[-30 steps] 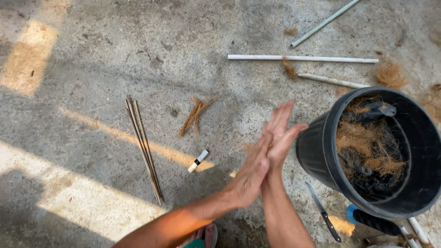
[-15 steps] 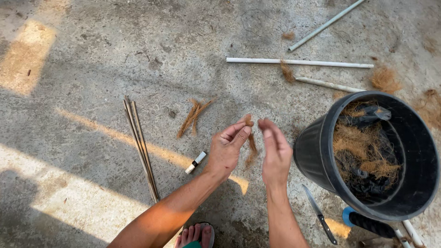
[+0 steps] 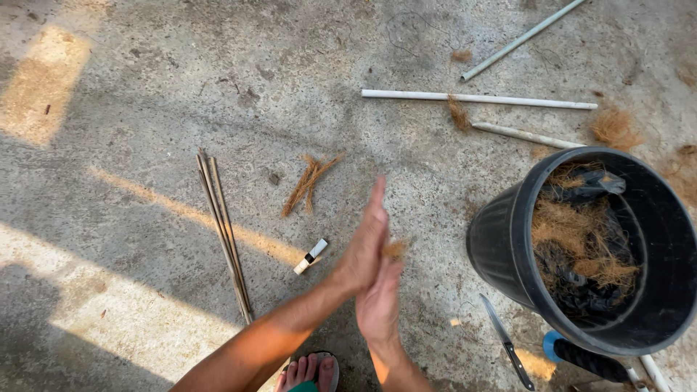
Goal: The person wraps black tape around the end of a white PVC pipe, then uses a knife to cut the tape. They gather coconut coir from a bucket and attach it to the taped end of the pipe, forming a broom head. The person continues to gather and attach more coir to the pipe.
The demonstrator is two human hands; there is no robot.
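The left hand (image 3: 363, 247) and right hand (image 3: 379, 305) press flat palm to palm, the grip closed on a tuft of brown coir fibre (image 3: 395, 250) that pokes out between them at the fingers' edge. Beyond the grip on the concrete floor (image 3: 145, 87) lies a twisted fibre bundle (image 3: 308, 183), a small white lighter (image 3: 311, 255) just to its left. The black bucket (image 3: 501, 247) of fibre stands to its right, a knife (image 3: 506, 343) lying beside the bucket.

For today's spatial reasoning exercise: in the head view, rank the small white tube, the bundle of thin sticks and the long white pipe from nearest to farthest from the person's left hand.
1. Small white tube, on the concrete just left of the left hand.
2. Bundle of thin sticks, farther left.
3. Long white pipe, above and to the right, near the frame's top.
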